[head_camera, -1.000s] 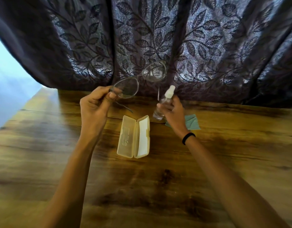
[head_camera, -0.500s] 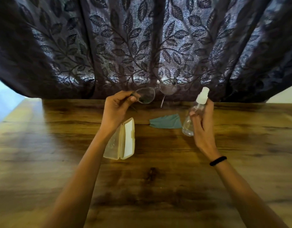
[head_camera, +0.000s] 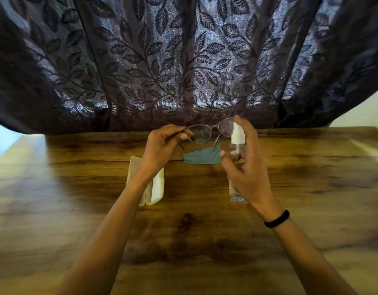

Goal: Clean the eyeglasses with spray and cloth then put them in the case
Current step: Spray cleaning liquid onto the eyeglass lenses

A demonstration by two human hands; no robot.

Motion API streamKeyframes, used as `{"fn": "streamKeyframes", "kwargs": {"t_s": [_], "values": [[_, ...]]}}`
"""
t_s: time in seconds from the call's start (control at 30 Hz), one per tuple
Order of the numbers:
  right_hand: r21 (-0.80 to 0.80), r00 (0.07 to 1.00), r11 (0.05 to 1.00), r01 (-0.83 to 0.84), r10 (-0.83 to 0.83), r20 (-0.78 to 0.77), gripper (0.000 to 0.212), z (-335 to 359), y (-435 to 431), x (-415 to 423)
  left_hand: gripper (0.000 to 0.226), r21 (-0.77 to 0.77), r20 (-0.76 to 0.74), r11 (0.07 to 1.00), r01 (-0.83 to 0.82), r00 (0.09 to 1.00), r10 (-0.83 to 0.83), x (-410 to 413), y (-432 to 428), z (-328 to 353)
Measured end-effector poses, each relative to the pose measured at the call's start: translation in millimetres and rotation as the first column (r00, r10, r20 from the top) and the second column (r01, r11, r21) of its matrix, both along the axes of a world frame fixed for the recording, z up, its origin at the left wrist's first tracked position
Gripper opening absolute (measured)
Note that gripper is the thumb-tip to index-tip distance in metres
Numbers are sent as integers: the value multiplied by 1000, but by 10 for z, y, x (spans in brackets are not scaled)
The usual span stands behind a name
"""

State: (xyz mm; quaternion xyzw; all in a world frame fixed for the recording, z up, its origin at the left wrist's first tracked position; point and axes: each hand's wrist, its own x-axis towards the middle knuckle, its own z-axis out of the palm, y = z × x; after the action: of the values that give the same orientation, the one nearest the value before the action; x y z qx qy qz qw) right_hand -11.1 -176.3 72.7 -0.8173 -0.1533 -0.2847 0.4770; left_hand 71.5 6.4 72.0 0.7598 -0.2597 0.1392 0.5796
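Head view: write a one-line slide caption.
Over a wooden table, left hand holds eyeglasses, right hand holds spray bottle beside them; cloth and open case lie below.

desk [head_camera: 311,188]: glossy dark-grained wood | curtain [head_camera: 162,60]: dark purple, leaf pattern, hanging along desk's far edge | wall [head_camera: 364,111]: pale, beyond far right corner

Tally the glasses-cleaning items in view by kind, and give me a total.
eyeglasses: 1
spray bottle: 1
cloth: 1
case: 1
Total: 4
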Motion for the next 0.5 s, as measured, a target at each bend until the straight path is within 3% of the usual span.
{"fn": "streamKeyframes", "kwargs": {"t_s": [0.3,0.5], "values": [[-215,998,976,-17,4,-57,56,-39,100,41,25,29,25,1000,-8,1000,7,-64,-47,10],[-197,998,980,9,-21,-57,54,-25,71,44,21,45,38,999,-11,999,9,-95,-38,-3]]}}
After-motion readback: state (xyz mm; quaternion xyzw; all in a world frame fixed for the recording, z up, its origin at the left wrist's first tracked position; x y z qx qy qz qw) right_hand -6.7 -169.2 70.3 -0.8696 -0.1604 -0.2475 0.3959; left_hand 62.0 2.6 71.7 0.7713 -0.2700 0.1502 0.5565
